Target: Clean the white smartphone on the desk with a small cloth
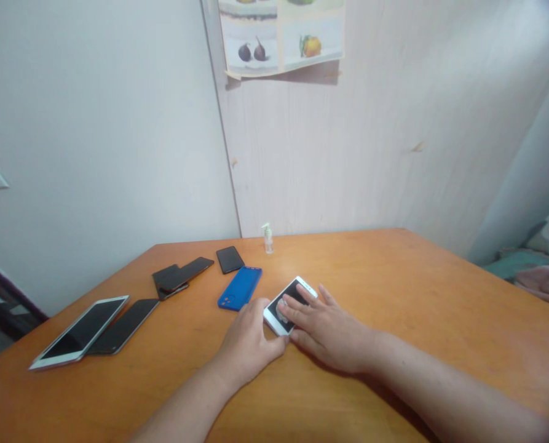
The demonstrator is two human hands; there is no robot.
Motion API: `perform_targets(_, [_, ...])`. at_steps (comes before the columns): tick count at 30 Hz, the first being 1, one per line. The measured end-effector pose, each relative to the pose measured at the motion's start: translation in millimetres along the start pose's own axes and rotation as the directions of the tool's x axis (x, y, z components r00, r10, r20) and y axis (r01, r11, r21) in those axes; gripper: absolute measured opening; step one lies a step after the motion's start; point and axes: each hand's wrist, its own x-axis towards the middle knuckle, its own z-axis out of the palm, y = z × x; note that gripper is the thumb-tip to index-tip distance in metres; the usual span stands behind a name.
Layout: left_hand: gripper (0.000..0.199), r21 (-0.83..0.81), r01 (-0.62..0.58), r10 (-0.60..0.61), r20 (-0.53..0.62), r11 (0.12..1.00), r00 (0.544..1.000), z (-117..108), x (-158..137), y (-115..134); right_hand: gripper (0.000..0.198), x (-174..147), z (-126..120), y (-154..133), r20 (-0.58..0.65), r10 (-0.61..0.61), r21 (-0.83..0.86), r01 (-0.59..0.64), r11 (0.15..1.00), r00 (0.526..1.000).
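Note:
A white smartphone [297,299] with a dark screen lies tilted on the wooden table in front of me. My left hand [246,338] has its thumb and fingers around the phone's near left end. Spread flat over the screen is my right hand [323,326], fingers stretched out. Under its fingertips shows a small white wad [281,311], perhaps tissue; part of it is hidden. A blue phone case [241,288] lies just beyond my left hand, beside the phone.
A clear pump bottle [268,239] stands near the table's back edge. A small black phone [230,259] lies behind the blue case. Farther left are overlapping dark phones [189,274], a white tablet [85,329] and another dark phone [125,326]. A wall borders the back.

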Motion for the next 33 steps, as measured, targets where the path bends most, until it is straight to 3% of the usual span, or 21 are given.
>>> perform_targets(3, [0.040, 0.026, 0.023, -0.024, 0.020, 0.999, 1.000, -2, 1, 0, 0.058, 4, 1, 15, -0.040, 0.192, -0.064, -0.195, 0.979, 0.980])
perform_targets(5, [0.040, 0.037, 0.026, -0.027, 0.022, 0.999, 0.999, -2, 1, -1, 0.059, 4, 2, 17, -0.052, 0.233, -0.091, -0.237, 0.967, 0.971])
perform_targets(11, [0.030, 0.042, 0.027, -0.026, -0.019, 0.999, 0.999, -3, 5, -12, 0.058, -5, 3, -9, 0.048, -0.083, -0.001, 0.083, 0.997, 0.995])
perform_targets(13, [0.031, 0.041, 0.026, -0.025, -0.023, 0.999, 0.999, -4, 6, -13, 0.057, -3, 4, -4, 0.051, -0.047, -0.014, 0.048, 0.999, 0.998])
perform_targets(17, [0.038, 0.037, 0.055, -0.055, -0.010, 0.998, 0.998, -6, 6, -12, 0.058, 3, 7, 15, -0.014, 0.191, -0.105, -0.191, 0.976, 0.982])
perform_targets(19, [0.039, 0.027, 0.062, -0.062, -0.009, 0.998, 0.998, -6, 6, -12, 0.058, 2, 7, 13, -0.018, 0.178, -0.108, -0.179, 0.978, 0.984])
perform_targets(24, [0.034, 0.005, 0.050, -0.050, -0.022, 0.999, 0.999, -4, 6, -15, 0.056, -5, 3, -7, 0.058, -0.064, -0.001, 0.065, 0.998, 0.996])
perform_targets(26, [0.036, 0.015, 0.052, -0.052, -0.019, 0.999, 0.998, -5, 7, -15, 0.056, -4, 3, -2, 0.059, -0.032, -0.013, 0.033, 0.999, 0.998])
perform_targets(30, [0.039, 0.044, 0.060, -0.060, -0.001, 0.997, 0.998, -9, 7, -13, 0.057, 2, 4, 14, -0.008, 0.182, -0.119, -0.182, 0.976, 0.983])
perform_targets(33, [0.040, 0.042, 0.065, -0.065, -0.008, 0.997, 0.998, -8, 7, -14, 0.058, -1, 2, 6, 0.001, 0.140, -0.104, -0.139, 0.985, 0.990])
